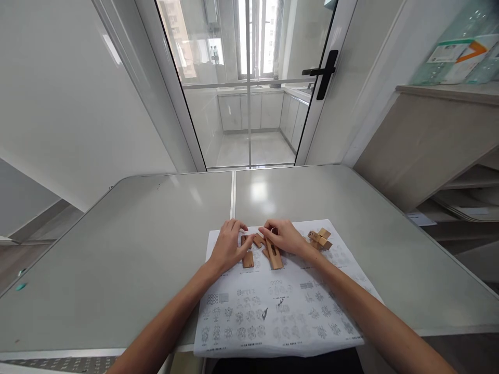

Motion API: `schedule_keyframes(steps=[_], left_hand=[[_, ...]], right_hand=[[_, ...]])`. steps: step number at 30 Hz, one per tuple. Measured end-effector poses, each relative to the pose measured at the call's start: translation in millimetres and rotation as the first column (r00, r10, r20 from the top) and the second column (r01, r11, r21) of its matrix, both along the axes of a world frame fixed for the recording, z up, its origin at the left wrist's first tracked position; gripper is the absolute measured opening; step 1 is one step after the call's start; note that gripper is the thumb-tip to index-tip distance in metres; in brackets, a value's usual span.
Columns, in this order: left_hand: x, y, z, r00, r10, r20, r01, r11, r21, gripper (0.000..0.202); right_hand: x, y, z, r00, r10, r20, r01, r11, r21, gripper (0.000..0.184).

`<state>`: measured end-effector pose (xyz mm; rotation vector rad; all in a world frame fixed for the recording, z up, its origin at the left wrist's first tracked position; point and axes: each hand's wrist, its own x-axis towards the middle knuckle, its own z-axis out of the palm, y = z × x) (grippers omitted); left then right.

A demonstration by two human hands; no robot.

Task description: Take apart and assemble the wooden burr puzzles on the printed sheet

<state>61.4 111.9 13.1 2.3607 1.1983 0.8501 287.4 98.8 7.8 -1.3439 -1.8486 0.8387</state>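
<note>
grey table (pixel 117 249); right fingers (pixel 271 223) hold slotted piece (pixel 275 261); left fingers (pixel 244 250) beside wooden block (pixel 248 261), grip unclear

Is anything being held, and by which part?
The right hand seems to hold a block by its far end; the left hand's hold is unclear.

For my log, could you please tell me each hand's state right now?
Left hand: over wooden piece; grip cannot be told.
Right hand: at slotted piece; grip unclear.
</note>
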Motion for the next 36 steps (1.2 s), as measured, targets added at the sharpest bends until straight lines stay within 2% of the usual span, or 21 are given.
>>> schedule_keyframes(steps=[4, 7, 10, 15, 21, 26, 30, 33, 36], left_hand=[[-0.2, -4.0, 6.0, 0.990, -0.144, -0.007, 0.144, 0.989, -0.043, 0.027], [-0.4, -6.1, 7.3, 0.963, -0.267, -0.047, 0.264, 0.963, -0.063, 0.038], [-0.8, -6.7, 5.9, 0.951, -0.301, -0.077, 0.297, 0.953, -0.061, 0.033], [-1.4, -5.2, 3.8, 0.955, -0.283, -0.087, 0.280, 0.959, -0.047, 0.029], [-2.9, 2.4, -3.4, 0.990, -0.129, -0.050, 0.129, 0.991, -0.021, 0.032], [-4.5, 6.8, -7.6, 0.997, -0.074, -0.032, 0.073, 0.997, -0.012, 0.028], [-4.6, 7.4, -7.4, 0.998, -0.042, -0.040, 0.042, 0.999, 0.007, 0.020], [-4.8, 9.0, -10.5, 0.999, -0.020, -0.033, 0.021, 0.999, 0.033, 0.018], [-6.7, 11.2, -16.4, 1.000, -0.004, -0.010, 0.004, 1.000, 0.020, 0.029]], right_hand=[[-4.0, -2.7, 3.4, 0.981, 0.091, -0.172, -0.111, 0.987, -0.112, 0.037], [-4.5, -2.4, 3.5, 0.985, 0.057, -0.161, -0.067, 0.996, -0.053, 0.039], [-4.1, -2.1, 3.4, 0.993, 0.051, -0.111, -0.053, 0.998, -0.018, 0.036], [-4.7, -4.3, 2.0, 0.995, 0.087, -0.057, -0.087, 0.996, 0.004, 0.028], [-5.7, -4.8, -4.2, 0.990, 0.110, 0.087, -0.113, 0.993, 0.028, 0.017], [-5.1, -5.4, -4.6, 0.973, 0.112, 0.203, -0.127, 0.990, 0.065, 0.024], [-4.2, -7.6, 2.0, 0.955, 0.152, 0.254, -0.173, 0.983, 0.065, 0.027], [-2.8, -10.7, 10.9, 0.930, 0.214, 0.298, -0.239, 0.970, 0.050, 0.038], [-1.3, -13.1, 18.6, 0.900, 0.284, 0.331, -0.303, 0.953, 0.007, 0.072]])
